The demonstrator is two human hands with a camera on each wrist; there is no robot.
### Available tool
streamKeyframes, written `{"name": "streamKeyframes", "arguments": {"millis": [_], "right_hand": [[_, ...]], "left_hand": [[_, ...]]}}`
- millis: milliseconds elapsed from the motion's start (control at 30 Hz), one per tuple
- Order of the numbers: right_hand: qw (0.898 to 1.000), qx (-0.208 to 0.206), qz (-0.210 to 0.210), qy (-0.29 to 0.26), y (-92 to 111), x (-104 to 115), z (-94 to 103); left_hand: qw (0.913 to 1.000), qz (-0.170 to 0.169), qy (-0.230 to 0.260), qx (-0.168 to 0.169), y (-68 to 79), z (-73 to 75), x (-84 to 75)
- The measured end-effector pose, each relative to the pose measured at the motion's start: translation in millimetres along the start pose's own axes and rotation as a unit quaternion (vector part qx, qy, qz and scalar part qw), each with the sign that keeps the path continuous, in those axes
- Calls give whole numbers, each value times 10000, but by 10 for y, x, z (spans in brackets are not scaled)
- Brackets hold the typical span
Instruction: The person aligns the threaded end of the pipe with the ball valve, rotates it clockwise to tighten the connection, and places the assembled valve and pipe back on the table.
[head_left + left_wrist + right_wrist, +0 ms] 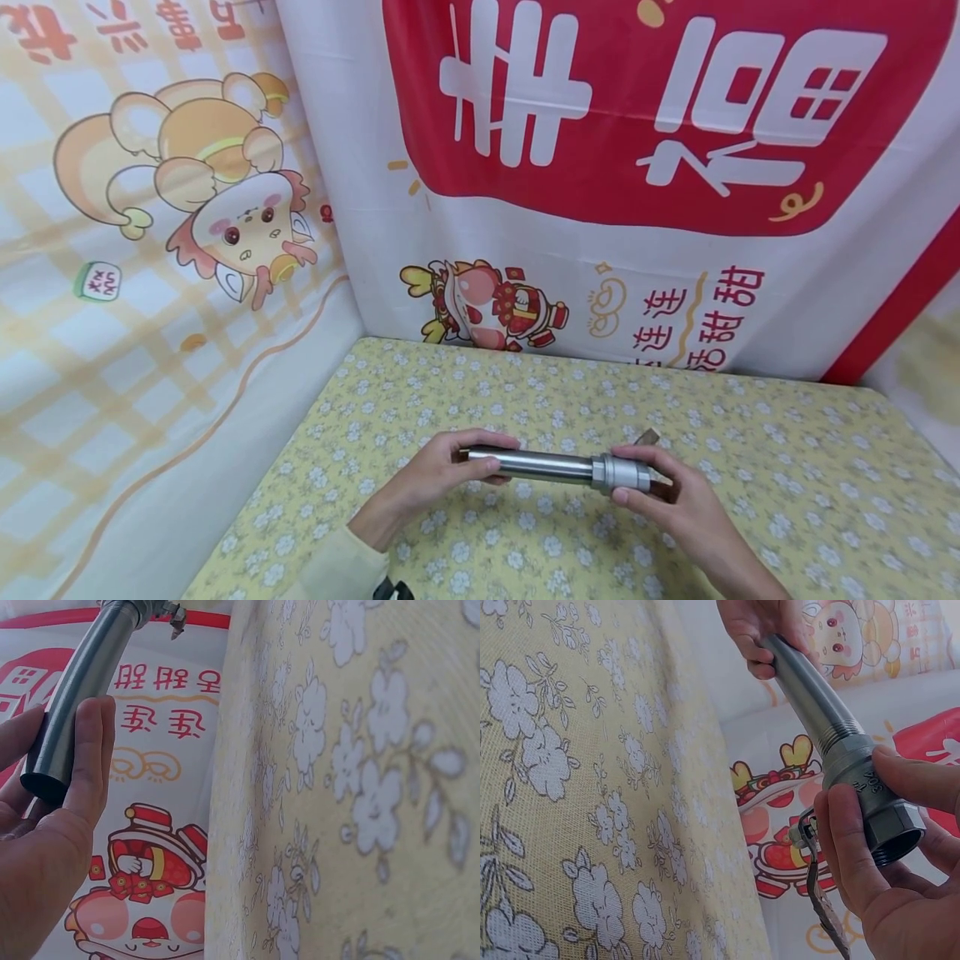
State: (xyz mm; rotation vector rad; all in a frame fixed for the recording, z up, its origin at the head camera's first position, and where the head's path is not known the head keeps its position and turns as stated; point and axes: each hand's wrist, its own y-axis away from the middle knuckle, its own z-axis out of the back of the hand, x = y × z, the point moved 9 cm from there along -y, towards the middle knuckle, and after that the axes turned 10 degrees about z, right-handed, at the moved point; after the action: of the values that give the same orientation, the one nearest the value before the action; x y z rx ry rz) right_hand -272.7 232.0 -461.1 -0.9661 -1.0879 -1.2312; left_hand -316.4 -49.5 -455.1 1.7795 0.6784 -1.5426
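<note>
My left hand grips the plain end of a shiny steel pipe, fingers and thumb on either side of it. At the pipe's other end sits a steel ball valve, which my right hand holds between thumb and fingers. In the right wrist view, pipe threads show where the pipe meets the valve body. The valve's open threaded port faces away from the pipe. Its lever handle sticks out to the side. Pipe and valve are held above the table.
Beneath my hands lies a table with a yellow floral cloth. A white and red printed curtain hangs along its far edge. On the left hangs another printed sheet with a cartoon figure.
</note>
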Motion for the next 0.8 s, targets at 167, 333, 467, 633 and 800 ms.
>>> {"name": "streamKeyframes", "arguments": {"millis": [167,333,467,633,800], "right_hand": [[10000,-2,21,42,-10,3,2],[10000,-4,-11,25,-7,0,2],[10000,-13,-44,4,-1,-6,-3],[10000,-3,-54,3,-4,-14,-5],[10000,17,-41,-2,-9,-13,-1]], "left_hand": [[9999,-61,-123,33,-3,-10,-19],[9999,-66,-144,30,7,-20,-26],[9997,-73,-229,-6,13,-11,-17],[9987,-128,-479,-152,28,15,-16],[9974,-297,-610,-247,44,19,-45]]}}
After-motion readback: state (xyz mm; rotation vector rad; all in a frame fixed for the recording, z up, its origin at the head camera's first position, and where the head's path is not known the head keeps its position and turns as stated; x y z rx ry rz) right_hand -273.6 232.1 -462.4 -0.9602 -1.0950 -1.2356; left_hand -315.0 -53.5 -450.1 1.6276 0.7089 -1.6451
